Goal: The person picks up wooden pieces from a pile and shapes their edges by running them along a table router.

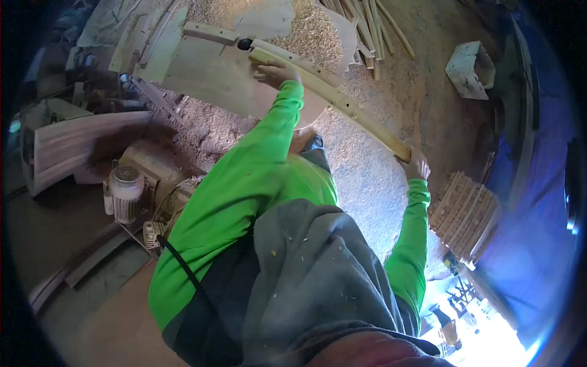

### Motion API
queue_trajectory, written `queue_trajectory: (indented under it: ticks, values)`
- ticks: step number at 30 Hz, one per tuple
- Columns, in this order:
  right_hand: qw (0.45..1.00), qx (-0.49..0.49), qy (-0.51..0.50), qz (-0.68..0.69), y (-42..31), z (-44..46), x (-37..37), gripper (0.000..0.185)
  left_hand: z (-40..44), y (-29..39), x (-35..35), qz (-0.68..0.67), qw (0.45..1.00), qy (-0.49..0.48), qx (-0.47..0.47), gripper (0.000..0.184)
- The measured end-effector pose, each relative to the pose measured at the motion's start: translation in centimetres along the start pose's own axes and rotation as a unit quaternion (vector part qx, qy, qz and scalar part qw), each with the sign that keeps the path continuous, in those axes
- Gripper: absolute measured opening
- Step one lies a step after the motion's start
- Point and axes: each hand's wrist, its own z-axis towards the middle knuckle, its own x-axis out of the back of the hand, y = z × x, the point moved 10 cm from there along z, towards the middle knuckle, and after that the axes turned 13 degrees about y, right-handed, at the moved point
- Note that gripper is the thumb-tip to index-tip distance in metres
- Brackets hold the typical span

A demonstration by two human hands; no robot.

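Between the two hands, I find one wooden bar (361, 119), running slantwise from the left fingers down to the right fingers. The left hand (278, 74) is set against the near side of the bar close to its far end, fingers partly extended; I cannot tell how firmly they grip. The right hand (417, 165) is at the opposite end, its fingers curled around the bar's end and largely hidden. The middle of the bar is bare of contact from either hand.

Just beyond the left fingertips I note a dark round part (244, 44), with a wooden strip (211, 32) past it. Beneath and to the left of the left fingers is the desk (205, 76); wood chips (315, 40) are heaped beyond these fingers. Loose sticks (370, 30) lie farther off to their right. Below the right fingers stands a stack of wood pieces (465, 211); well above them rests a pale container (471, 70).
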Motion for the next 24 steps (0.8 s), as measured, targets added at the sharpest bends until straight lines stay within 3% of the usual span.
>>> queue_trajectory:
  ticks: [1, 2, 4, 6, 13, 24]
  values:
    - [1.000, -0.005, -0.016, -0.007, 0.8, 0.5, -1.2, 0.051, -0.6, -0.3, 0.3, 0.042, 0.997, 0.058, 0.017, 0.037]
    - [0.999, -0.013, -0.033, -0.013, 1.4, 1.0, -2.3, 0.053, -0.7, 2.0, 2.7, 0.036, 0.997, 0.049, 0.048, 0.028]
    - [0.995, -0.050, -0.085, -0.025, 2.6, 0.6, -4.6, 0.055, -1.0, 1.2, 1.8, 0.081, 0.991, 0.109, 0.003, 0.024]
    - [0.983, -0.103, -0.149, -0.036, 2.8, 0.9, -5.6, 0.055, -1.2, 1.0, 1.7, 0.084, 0.990, 0.110, -0.010, 0.023]
    - [0.995, 0.065, -0.012, 0.076, 0.9, 4.1, -3.7, 0.051, -1.0, 1.9, 2.0, 0.065, 0.991, 0.117, -0.018, 0.021]
    - [0.973, 0.166, 0.003, 0.159, -4.5, 5.0, -4.9, 0.052, 4.3, 2.2, 1.3, 0.093, 0.992, 0.087, -0.016, 0.028]
